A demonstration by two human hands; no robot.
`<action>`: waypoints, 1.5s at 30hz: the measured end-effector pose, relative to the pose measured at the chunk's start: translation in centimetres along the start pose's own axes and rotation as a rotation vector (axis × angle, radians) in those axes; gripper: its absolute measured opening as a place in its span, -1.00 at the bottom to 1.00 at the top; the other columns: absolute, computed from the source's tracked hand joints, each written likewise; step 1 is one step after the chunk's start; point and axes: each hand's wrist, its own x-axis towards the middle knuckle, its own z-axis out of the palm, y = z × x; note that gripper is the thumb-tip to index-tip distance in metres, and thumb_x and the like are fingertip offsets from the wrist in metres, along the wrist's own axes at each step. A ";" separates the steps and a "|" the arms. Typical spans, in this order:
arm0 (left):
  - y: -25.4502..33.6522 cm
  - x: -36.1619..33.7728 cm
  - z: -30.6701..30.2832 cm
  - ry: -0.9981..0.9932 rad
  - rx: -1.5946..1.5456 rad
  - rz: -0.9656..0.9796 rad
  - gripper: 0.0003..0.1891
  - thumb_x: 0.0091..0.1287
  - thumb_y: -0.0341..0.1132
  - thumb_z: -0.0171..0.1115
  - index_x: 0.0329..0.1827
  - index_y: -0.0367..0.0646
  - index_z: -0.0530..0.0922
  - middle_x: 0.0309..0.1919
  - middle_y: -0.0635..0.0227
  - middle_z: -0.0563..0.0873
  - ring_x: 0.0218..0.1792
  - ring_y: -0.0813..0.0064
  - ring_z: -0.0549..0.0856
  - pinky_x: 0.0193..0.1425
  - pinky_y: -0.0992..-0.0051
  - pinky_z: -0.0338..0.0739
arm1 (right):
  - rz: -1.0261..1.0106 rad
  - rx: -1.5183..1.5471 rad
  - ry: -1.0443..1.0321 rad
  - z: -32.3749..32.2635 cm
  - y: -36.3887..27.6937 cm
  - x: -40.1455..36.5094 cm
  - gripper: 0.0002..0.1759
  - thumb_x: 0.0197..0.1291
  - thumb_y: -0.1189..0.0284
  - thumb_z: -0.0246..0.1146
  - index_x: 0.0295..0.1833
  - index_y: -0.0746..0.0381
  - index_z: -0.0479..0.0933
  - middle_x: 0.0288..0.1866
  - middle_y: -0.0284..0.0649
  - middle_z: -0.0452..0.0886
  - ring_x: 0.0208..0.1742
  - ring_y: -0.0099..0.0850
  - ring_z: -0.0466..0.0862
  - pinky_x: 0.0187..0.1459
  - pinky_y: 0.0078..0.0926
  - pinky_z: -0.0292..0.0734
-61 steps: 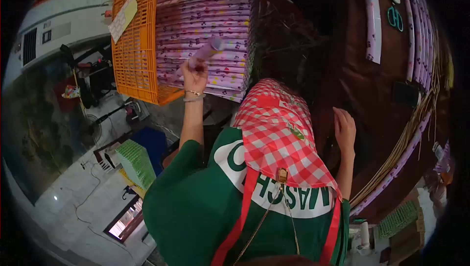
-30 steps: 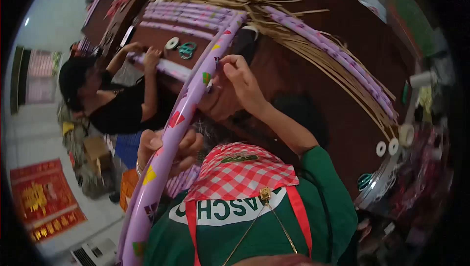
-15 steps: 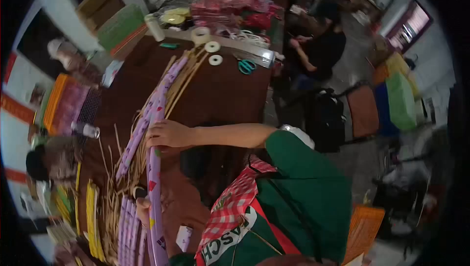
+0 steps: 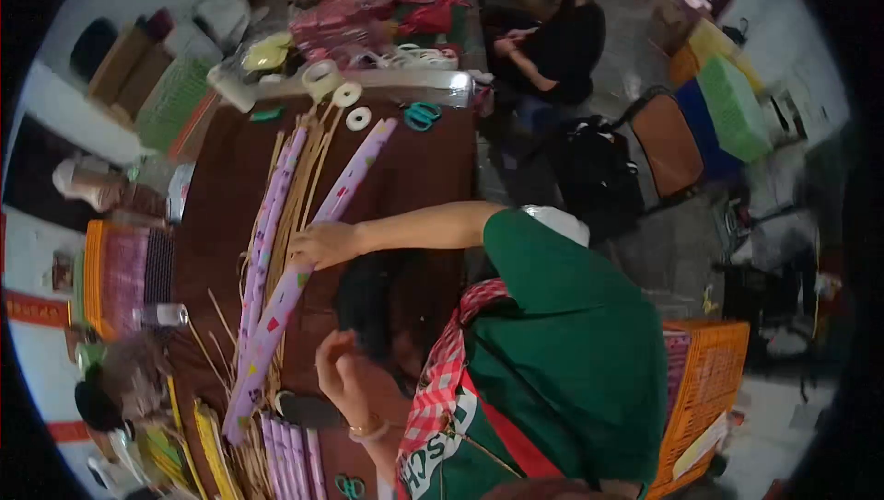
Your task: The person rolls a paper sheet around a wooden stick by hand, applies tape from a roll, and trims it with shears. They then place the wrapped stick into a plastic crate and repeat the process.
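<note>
A lilac roll of patterned paper (image 4: pixel 261 342) with red and green motifs lies slanted across the brown-covered table. My right hand (image 4: pixel 324 246) is closed around its middle from above. Nearer my body, my left hand (image 4: pixel 343 378) is raised off the roll, its fingers loosely bent and apart with nothing visible in them. Left of the roll, thinner lilac patterned rods (image 4: pixel 267 233) lie alongside a bundle of tan sticks (image 4: pixel 302 168). Several short lilac rods (image 4: pixel 293 454) are lined up near the roll's lower end, where a dark object (image 4: pixel 308 411) also lies.
Rolls of tape (image 4: pixel 358 119) and teal scissors (image 4: pixel 423 115) lie at the table's far end; other scissors (image 4: pixel 350 485) are near me. Yellow rods (image 4: pixel 214 445) lie lower left. Two people sit beyond the far end, another at left. An orange crate (image 4: pixel 704 399) stands right.
The roll has swung to a steeper slant, its upper end now apart from the thin rods. My left hand has come off its lower end and lifted away. The view has shifted.
</note>
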 end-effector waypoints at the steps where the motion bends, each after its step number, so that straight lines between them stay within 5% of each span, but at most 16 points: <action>1: 0.3 1.6 -0.6 0.066 0.698 0.266 -0.62 0.24 -0.30 0.18 0.10 -0.25 0.45 -0.03 0.15 0.56 0.04 0.17 0.51 0.12 0.29 0.41 | -0.013 -0.002 -0.047 0.5 0.3 -0.1 -0.63 -0.15 0.29 0.32 -0.16 0.07 0.43 -0.12 -0.26 0.42 -0.06 -0.27 0.48 -0.15 -0.28 0.45; 4: -2.4 4.9 -2.4 0.185 1.259 0.269 -0.59 0.16 -0.34 0.21 0.10 -0.20 0.46 0.02 0.15 0.52 0.09 0.12 0.47 0.18 0.22 0.34 | -0.103 0.017 0.036 3.3 1.5 -0.2 -0.92 0.01 0.36 0.11 -0.38 0.11 0.41 -0.35 -0.28 0.43 -0.28 -0.29 0.51 -0.31 -0.36 0.44; 9: -9.7 4.8 -4.5 0.158 1.200 0.024 -0.60 0.10 -0.31 0.23 0.04 -0.19 0.47 -0.08 0.16 0.57 -0.06 0.15 0.53 0.05 0.24 0.42 | -0.103 -0.068 -0.125 5.7 1.5 -1.3 -0.78 -0.16 0.43 0.21 -0.30 0.10 0.42 -0.33 -0.29 0.40 -0.23 -0.32 0.49 -0.27 -0.37 0.43; 12: -13.7 4.8 -4.9 0.183 1.188 -0.077 -0.68 0.13 -0.30 0.15 -0.04 -0.18 0.45 -0.09 0.22 0.56 -0.05 0.20 0.54 -0.01 0.32 0.45 | -0.158 -0.058 -0.172 8.4 2.1 -1.4 -0.85 -0.06 0.40 0.16 -0.29 0.09 0.43 -0.32 -0.32 0.40 -0.23 -0.34 0.48 -0.25 -0.38 0.43; 17: -20.2 4.9 -4.6 0.136 1.282 -0.124 -0.72 0.15 -0.34 0.10 -0.07 -0.19 0.42 -0.13 0.22 0.55 -0.13 0.23 0.56 -0.07 0.33 0.47 | -0.010 0.054 -0.419 11.8 3.9 -2.5 -0.66 -0.11 0.38 0.30 -0.16 0.13 0.42 -0.20 -0.29 0.39 -0.10 -0.29 0.47 -0.16 -0.30 0.41; 23: -21.4 4.5 -3.1 0.240 1.132 -0.196 -0.68 0.10 -0.33 0.22 -0.08 -0.15 0.43 -0.15 0.19 0.59 -0.12 0.17 0.57 -0.05 0.30 0.45 | 0.107 0.137 -0.680 8.7 7.5 -3.4 -0.56 -0.03 0.31 0.33 0.00 0.12 0.43 -0.02 -0.26 0.41 0.05 -0.23 0.44 0.06 -0.23 0.33; 30: -21.5 5.9 -1.4 0.130 1.072 -0.164 -0.68 0.10 -0.31 0.24 -0.07 -0.15 0.45 -0.15 0.23 0.61 -0.08 0.19 0.57 -0.01 0.31 0.46 | 0.253 0.061 -0.696 4.2 13.6 -6.6 -0.60 0.01 0.43 0.29 0.03 0.12 0.45 0.00 -0.27 0.47 0.06 -0.23 0.46 0.10 -0.26 0.32; 45: -19.9 5.1 -1.7 0.097 0.936 -0.238 -0.60 0.12 -0.49 0.15 0.07 -0.08 0.48 -0.05 0.21 0.62 -0.08 0.20 0.61 -0.10 0.33 0.53 | 0.273 0.089 -0.294 2.5 13.0 -8.2 -0.71 0.02 0.36 0.29 -0.08 0.12 0.52 -0.07 -0.29 0.49 -0.01 -0.26 0.48 0.00 -0.28 0.36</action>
